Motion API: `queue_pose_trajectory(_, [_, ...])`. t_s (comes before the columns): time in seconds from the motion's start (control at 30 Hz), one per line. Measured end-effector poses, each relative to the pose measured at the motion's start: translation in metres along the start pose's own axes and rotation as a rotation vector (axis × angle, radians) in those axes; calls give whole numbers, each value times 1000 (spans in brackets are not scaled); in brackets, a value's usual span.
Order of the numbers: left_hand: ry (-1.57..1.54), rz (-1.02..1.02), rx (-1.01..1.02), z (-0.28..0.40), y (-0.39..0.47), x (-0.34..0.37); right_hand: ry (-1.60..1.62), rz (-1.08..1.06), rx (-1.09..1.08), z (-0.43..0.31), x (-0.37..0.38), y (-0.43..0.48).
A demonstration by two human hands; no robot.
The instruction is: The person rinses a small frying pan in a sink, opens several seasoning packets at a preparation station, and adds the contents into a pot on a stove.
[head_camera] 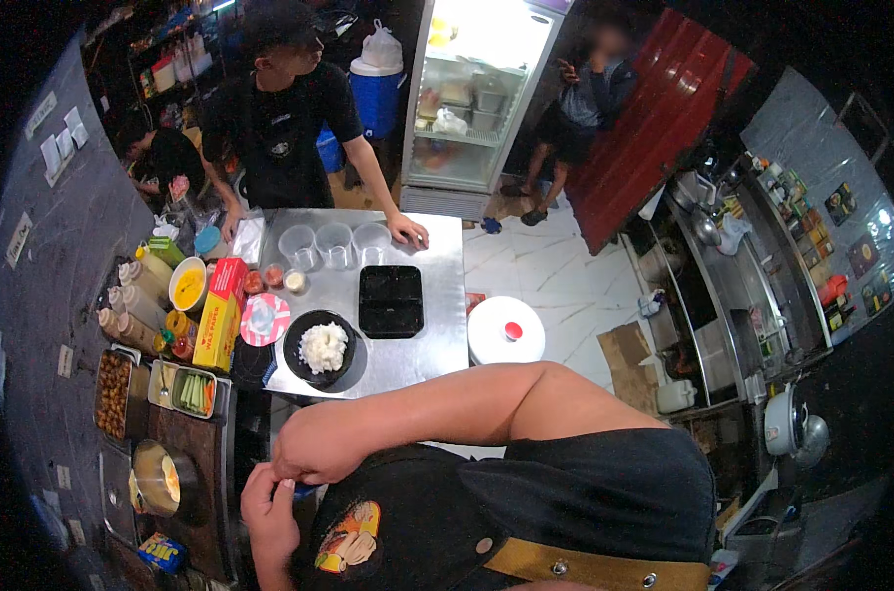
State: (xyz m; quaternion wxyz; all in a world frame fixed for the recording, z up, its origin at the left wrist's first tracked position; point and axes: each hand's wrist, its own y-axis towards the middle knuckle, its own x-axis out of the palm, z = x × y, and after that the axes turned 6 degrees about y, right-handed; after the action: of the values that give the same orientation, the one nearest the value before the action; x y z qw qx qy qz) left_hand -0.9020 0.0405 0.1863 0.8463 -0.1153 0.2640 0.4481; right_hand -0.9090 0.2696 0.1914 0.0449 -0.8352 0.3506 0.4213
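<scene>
My right arm reaches across my body, and my right hand [310, 443] meets my left hand [271, 506] in front of my apron [410, 517]. The fingers of both hands touch; whether anything is between them is hidden. Beyond them stands a steel table [432, 362] with a black bowl [297, 362] of white rice [322, 347]. A black compartment tray [391, 301] lies to the bowl's right. On the side counter by my left hand are a steel pot [157, 480], a pan of browned balls [113, 391] and a container of cut vegetable sticks [194, 391].
A co-worker [277, 133] leans a hand on the table's far edge, beside clear plastic cups [334, 247]. A wax paper box [220, 314] and squeeze bottles [140, 303] line the left. A white-lidded container [506, 331] stands at the right; a lit fridge [465, 111] is behind.
</scene>
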Motion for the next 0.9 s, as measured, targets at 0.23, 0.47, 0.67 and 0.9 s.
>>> queue_pose_trajectory(0.23, [-172, -48, -71, -12, 3, -4, -12, 140, -313, 10, 0, 4])
queue_pose_trajectory(0.47, [-319, 155, -161, -37, -2, -23, 293, 463, -147, 16, 2, 6])
queue_pose_trajectory(0.67, [-568, -97, -45, -59, -11, -21, 282, 410, 140, -2, 6, 7])
queue_pose_trajectory(0.9, [-191, -86, -156, -25, -6, -32, 325, 402, 133, -3, -4, 6])
